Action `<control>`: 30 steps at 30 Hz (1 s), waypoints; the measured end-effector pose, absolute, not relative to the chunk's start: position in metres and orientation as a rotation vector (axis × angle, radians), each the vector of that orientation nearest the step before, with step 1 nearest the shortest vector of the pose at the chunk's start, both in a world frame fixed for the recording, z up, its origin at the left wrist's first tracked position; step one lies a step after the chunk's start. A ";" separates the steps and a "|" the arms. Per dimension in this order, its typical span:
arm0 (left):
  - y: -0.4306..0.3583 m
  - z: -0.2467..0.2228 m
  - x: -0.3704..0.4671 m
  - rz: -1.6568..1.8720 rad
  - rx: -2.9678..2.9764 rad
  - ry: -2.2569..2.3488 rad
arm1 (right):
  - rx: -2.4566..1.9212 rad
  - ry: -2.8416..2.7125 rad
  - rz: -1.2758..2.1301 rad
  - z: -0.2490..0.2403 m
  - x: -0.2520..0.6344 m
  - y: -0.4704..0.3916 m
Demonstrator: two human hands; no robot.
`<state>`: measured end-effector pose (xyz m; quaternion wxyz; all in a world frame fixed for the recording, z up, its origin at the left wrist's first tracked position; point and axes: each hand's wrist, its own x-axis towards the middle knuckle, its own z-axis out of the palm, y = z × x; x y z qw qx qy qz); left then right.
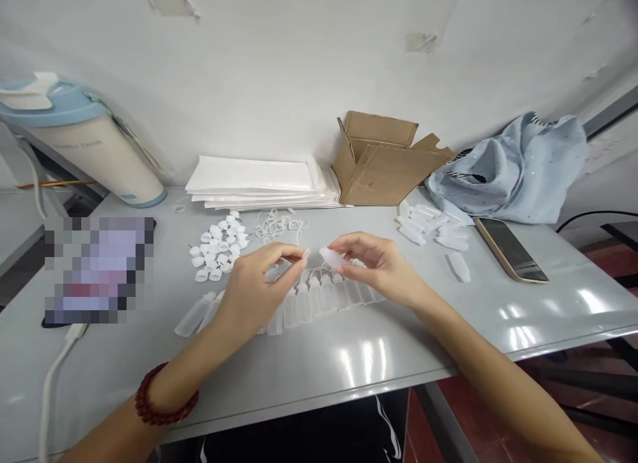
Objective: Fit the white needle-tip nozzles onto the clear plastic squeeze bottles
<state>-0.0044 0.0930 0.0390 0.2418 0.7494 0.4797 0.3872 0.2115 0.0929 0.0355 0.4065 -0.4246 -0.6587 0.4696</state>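
Note:
My right hand (pixel 376 264) is closed round a small translucent plastic bottle (pixel 331 256), its narrow end pointing left. Just across a small gap, my left hand (pixel 262 283) pinches a small white piece (pixel 306 254); its exact shape is mostly hidden by the fingertips. Beneath both hands lies a row of similar bottles (pixel 312 302) with thin white cords at their tops, partly covered by my left hand and wrist. A heap of white caps (pixel 219 247) sits left of the hands. Behind them is a tangle of white cord loops (pixel 279 225).
Loose translucent bottles (pixel 423 224) lie at the right, near a phone (pixel 511 250) and a light blue cloth (pixel 513 167). An open cardboard box (pixel 383 164) and stacked white envelopes (pixel 254 177) stand against the wall. A tumbler (pixel 94 144) and a blurred, cabled phone (pixel 102 270) are left.

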 end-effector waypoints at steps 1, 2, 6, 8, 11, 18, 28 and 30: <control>0.091 0.039 -0.003 1.063 2.049 1.302 | -1.048 -1.653 1.250 0.036 0.209 0.090; 0.089 0.039 -0.001 1.065 2.061 1.289 | -1.030 -1.640 1.313 0.036 0.207 0.088; 0.083 0.035 0.004 1.110 2.241 1.216 | -1.017 -1.575 1.467 0.037 0.206 0.085; 0.082 0.032 0.005 1.178 2.380 1.171 | -1.025 -1.551 1.480 0.037 0.206 0.084; 0.082 0.027 0.006 1.261 2.523 1.101 | -1.010 -1.547 1.477 0.036 0.207 0.084; 0.082 0.025 0.006 1.321 2.629 0.986 | -1.007 -1.574 1.402 0.035 0.207 0.085; 0.084 0.021 0.003 1.278 2.731 0.903 | -1.002 -1.308 1.605 0.039 0.205 0.086; 0.084 0.021 0.003 1.265 2.727 0.878 | -1.000 -1.303 1.609 0.039 0.205 0.086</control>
